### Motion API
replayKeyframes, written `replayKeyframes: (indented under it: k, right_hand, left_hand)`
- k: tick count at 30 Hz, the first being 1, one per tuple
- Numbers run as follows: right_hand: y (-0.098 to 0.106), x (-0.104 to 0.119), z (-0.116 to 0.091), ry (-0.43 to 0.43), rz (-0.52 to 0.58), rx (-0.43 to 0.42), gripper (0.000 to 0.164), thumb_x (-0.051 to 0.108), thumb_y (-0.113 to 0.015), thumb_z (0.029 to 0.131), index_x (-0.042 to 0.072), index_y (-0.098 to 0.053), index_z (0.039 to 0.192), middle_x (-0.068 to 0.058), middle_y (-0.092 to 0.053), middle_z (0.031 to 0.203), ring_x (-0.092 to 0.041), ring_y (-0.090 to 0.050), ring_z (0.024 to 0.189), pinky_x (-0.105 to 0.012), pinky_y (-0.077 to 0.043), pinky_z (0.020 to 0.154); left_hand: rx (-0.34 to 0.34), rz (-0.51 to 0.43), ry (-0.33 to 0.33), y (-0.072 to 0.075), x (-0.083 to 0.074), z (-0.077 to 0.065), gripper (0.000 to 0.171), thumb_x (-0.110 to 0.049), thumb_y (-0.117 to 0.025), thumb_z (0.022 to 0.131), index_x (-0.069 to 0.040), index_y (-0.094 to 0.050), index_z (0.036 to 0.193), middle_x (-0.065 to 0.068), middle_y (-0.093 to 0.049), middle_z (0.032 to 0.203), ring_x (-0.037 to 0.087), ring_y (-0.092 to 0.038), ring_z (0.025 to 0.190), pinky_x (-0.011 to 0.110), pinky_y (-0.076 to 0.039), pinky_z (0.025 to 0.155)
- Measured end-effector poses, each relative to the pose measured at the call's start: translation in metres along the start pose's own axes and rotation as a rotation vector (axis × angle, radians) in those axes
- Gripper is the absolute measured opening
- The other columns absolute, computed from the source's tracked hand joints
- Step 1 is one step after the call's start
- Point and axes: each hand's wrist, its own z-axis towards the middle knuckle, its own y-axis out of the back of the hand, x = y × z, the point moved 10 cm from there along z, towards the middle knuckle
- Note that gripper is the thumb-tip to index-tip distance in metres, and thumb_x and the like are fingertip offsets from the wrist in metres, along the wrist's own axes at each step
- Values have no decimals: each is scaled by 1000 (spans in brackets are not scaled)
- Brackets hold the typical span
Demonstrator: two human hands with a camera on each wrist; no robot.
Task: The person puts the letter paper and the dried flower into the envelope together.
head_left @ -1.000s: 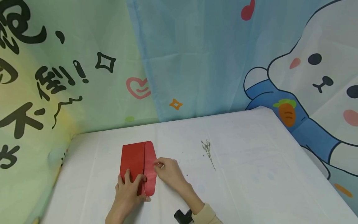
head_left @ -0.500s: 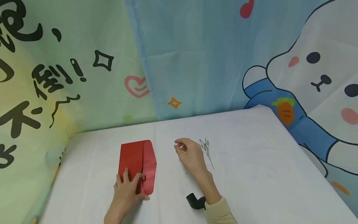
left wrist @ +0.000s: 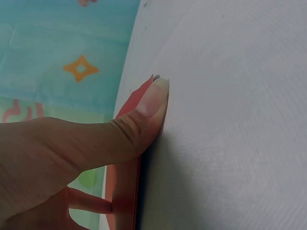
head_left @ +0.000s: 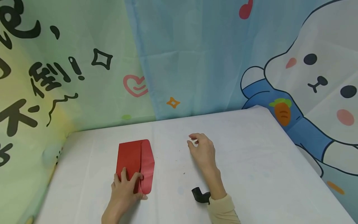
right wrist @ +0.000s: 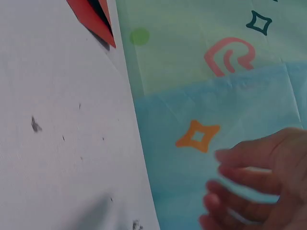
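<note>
A red envelope [head_left: 130, 155] lies on the white table in the head view, its lighter flap [head_left: 147, 165] unfolded to the right. My left hand [head_left: 123, 188] holds its lower part, with fingers spread over the front and index fingertip at the flap opening. In the left wrist view the thumb [left wrist: 148, 103] lies along the envelope's edge. My right hand [head_left: 204, 152] hovers over the table to the right, fingers loosely bent and thumb apart. Nothing shows between the fingers [right wrist: 244, 182] in the right wrist view. The dried sprig seen earlier is hidden in the head view, at the right hand's place.
Small dark crumbs [head_left: 184, 173] are scattered on the white tablecloth [head_left: 251, 174]. A black curved piece [head_left: 199, 196] sits at the right wrist, by the beige sleeve [head_left: 223, 210]. A printed cloth backdrop [head_left: 190, 68] stands along the far and side edges.
My right hand has moved from the envelope's flap rightward and away over the sprig's place, its fingers spreading apart. My left hand has stayed on the envelope.
</note>
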Motion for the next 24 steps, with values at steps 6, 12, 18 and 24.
replayKeyframes:
  k: [6,12,18,24]
  right_hand:
    - [5,-37,-1,-248,-111,75,38,15,-78,90,-4,-67,121,-24,-64,117,-41,-68,98,-55,-55,77]
    - [2,-63,-2,-344,-155,175,51,21,-75,91,-9,-59,130,-29,-59,120,-46,-63,103,-62,-51,85]
    - [1,-74,-2,-332,-172,202,51,14,-72,90,-15,-58,129,-34,-60,117,-50,-63,103,-65,-53,83]
    - [-7,-84,-3,-344,-168,245,45,10,-70,90,-16,-61,126,-35,-62,116,-50,-65,100,-65,-54,79]
  left_hand:
    - [-4,12,-12,-1,-3,2,67,-36,-97,66,-23,-58,119,38,-33,148,65,-27,131,74,-38,101]
    - [-20,24,-20,0,-4,0,67,-37,-96,66,-22,-59,119,38,-36,147,64,-29,130,75,-38,100]
    - [-15,26,-7,1,-2,1,68,-35,-97,65,-21,-59,120,38,-35,147,66,-28,131,75,-38,100]
    - [-7,28,21,0,0,2,70,-33,-98,63,-21,-59,120,39,-34,147,66,-27,132,75,-38,101]
